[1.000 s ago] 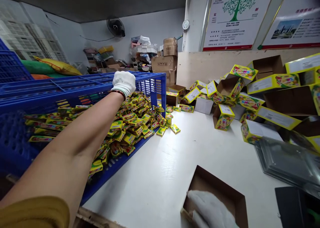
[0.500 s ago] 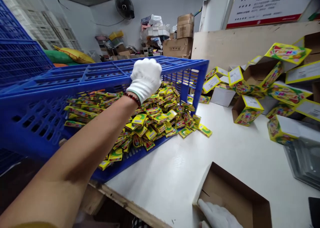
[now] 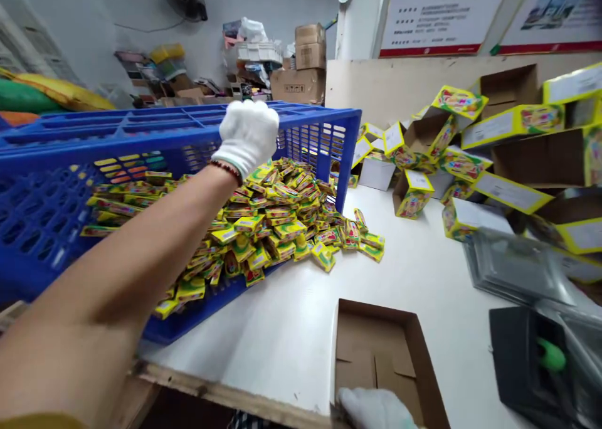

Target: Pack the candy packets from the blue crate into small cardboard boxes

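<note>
The small rectangular yellow packets (image 3: 277, 222) have glossy printed faces in yellow, green and red. They form a loose heap inside a tilted blue plastic crate (image 3: 70, 128) with perforated walls. The heap fills the crate's lower corner and spreads over its near edge. Several loose packets (image 3: 371, 249) lie on the white table (image 3: 277, 347), just beside the crate.

The left hand (image 3: 247, 134), in a white knit glove, is clenched with the fingers curled under and the back of the hand facing up. It sits at the crate's upper rim, directly above the far side of the heap. The view does not show whether it grips the rim or any packet. A beaded bracelet (image 3: 226, 170) circles the left wrist.

The packets have no common direction. Those toward the left of the crate lie nearly flat, with long axes running roughly across the view. Those in the heap and on the table lie at mixed angles.

The right hand (image 3: 376, 409), also gloved, shows only at the bottom edge of the view, at the near wall of an open cardboard tray (image 3: 371, 360). Its grip cannot be determined. The tray stands on the table, and its visible floor holds no packets.

Yellow printed cartons (image 3: 411, 194) lie scattered to the right, well apart from the crate.
</note>
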A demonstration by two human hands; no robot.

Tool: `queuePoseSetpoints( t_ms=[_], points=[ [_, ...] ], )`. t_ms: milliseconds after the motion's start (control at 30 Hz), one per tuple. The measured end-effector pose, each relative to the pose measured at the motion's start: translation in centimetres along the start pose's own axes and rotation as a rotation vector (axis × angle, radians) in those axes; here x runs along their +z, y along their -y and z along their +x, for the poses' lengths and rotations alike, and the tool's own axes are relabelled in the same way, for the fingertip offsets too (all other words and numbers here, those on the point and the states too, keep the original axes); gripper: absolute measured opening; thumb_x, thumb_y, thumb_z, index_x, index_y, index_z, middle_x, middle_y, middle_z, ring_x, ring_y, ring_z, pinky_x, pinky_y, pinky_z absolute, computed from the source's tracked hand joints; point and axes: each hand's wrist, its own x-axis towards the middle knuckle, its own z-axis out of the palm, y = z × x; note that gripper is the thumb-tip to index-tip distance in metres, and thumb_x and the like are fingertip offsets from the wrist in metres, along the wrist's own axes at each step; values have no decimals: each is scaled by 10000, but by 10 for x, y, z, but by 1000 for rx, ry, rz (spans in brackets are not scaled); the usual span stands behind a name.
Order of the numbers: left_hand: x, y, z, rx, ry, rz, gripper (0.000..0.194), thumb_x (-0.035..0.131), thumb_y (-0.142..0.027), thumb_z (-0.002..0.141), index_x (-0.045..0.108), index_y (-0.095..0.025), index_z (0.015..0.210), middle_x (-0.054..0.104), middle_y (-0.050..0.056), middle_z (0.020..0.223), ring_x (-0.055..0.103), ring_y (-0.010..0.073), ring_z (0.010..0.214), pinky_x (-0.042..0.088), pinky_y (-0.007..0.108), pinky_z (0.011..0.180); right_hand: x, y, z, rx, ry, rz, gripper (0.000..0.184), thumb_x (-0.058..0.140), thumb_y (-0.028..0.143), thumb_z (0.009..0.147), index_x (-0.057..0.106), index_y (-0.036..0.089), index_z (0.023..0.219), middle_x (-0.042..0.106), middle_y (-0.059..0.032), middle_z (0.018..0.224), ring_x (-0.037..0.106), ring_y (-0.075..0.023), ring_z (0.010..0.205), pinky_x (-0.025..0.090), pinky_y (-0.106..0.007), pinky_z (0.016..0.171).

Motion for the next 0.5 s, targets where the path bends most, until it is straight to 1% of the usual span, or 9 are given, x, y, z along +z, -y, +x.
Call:
queuePoseSetpoints(
  t_ms=[33, 100, 133, 200, 267, 333, 400, 433, 500],
  points=[
    [2, -1, 4, -16, -5, 0, 494, 327, -408, 968, 586, -21, 1135, 589, 194, 1170, 438, 248, 1068, 304, 495, 957, -8, 0, -1, -14, 3, -12, 246, 507, 153, 788, 615, 247, 987, 752, -79, 925, 730, -284, 799, 450, -293, 595],
    [3, -4, 10, -52, 39, 22, 536, 322, -472, 963, 570, -42, 1169, 580, 175, 1206, 407, 229, 1038, 304, 486, 956, -21, 2, -2, -39, -16, -31, 303, 540, 139, 758, 608, 238, 1036, 751, -77, 955, 731, -290, 842, 469, -299, 631],
    [1, -5, 10, -61, 74, 37, 542, 335, -488, 957, 569, -47, 1169, 580, 168, 1208, 404, 223, 1020, 310, 478, 946, -24, 2, -3, -37, -24, -43, 327, 557, 137, 744, 603, 234, 1053, 752, -76, 959, 731, -292, 847, 473, -300, 638],
    [-4, -5, 4, -56, 119, 65, 549, 350, -504, 947, 580, -45, 1139, 587, 165, 1174, 422, 222, 995, 322, 457, 910, -24, 0, -5, 2, -10, -58, 334, 560, 119, 736, 603, 232, 1047, 755, -77, 943, 734, -285, 814, 468, -290, 618],
    [-8, -2, -7, -37, 98, 79, 584, 315, -545, 939, 596, -64, 1117, 592, 171, 1133, 441, 240, 984, 326, 447, 874, -18, -7, -6, 30, -13, -25, 277, 528, 109, 764, 607, 238, 996, 757, -71, 892, 730, -260, 753, 455, -274, 588],
    [-9, 2, -12, -34, 30, 82, 657, 252, -605, 922, 601, -93, 1140, 589, 174, 1129, 445, 262, 990, 318, 458, 860, -14, -13, -7, 20, -52, 40, 226, 495, 114, 796, 604, 242, 948, 753, -60, 857, 720, -232, 718, 456, -263, 587],
    [-8, 4, -10, -42, -11, 89, 761, 180, -676, 889, 590, -110, 1191, 584, 165, 1152, 432, 267, 989, 310, 473, 860, -18, -16, -9, 0, -102, 78, 203, 500, 138, 808, 601, 238, 952, 750, -61, 877, 718, -221, 745, 475, -262, 622],
    [-7, 2, -7, -46, -12, 96, 818, 140, -706, 873, 583, -106, 1211, 582, 161, 1165, 423, 264, 990, 307, 477, 863, -22, -16, -10, -3, -109, 78, 211, 508, 145, 807, 602, 233, 975, 751, -67, 902, 721, -224, 772, 485, -266, 644],
    [-5, -2, -1, -54, 27, 99, 917, 85, -743, 850, 573, -61, 1220, 578, 167, 1181, 420, 253, 1002, 301, 474, 874, -32, -14, -15, 17, -83, 53, 269, 525, 141, 796, 607, 218, 1039, 754, -90, 945, 729, -247, 819, 502, -288, 672]
  ],
)
